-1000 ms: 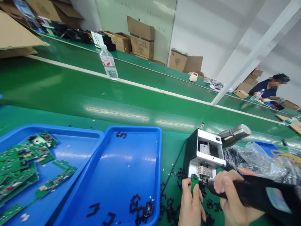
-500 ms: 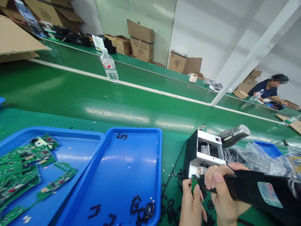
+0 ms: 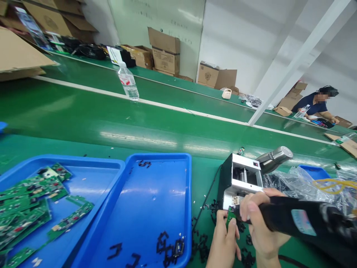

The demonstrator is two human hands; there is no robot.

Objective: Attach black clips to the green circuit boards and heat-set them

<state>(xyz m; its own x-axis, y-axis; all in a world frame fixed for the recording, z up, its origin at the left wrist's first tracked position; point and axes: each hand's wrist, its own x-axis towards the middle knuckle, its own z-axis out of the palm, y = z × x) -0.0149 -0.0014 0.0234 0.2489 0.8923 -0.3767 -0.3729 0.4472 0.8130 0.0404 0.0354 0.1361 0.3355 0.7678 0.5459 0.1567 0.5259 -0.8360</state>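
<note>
The left hand is closed on a small green circuit board, and its thumb presses on the face of this board, so the fingers are gripping it. The board sits just in front of the white metal bench machine, nearly touching its lower corner. The right hand is beside the left hand, and its fingers are wrapped around a black handheld tool with a blue label. The front end of this tool comes close to the board, but the fingers hide the exact contact, so I cannot tell if they touch. A steel cylinder sticks out from the back of the machine, and a thin black cable runs along its left side. To the left of the machine are two blue trays: the nearer tray has black plastic pieces, and the farther tray has a heap of green circuit boards. More black pieces lie on the green conveyor belt below the machine. To the right of the machine is a clear plastic bag. Far behind the machine, at another belt, a co-worker in a dark shirt works with both hands.
</note>
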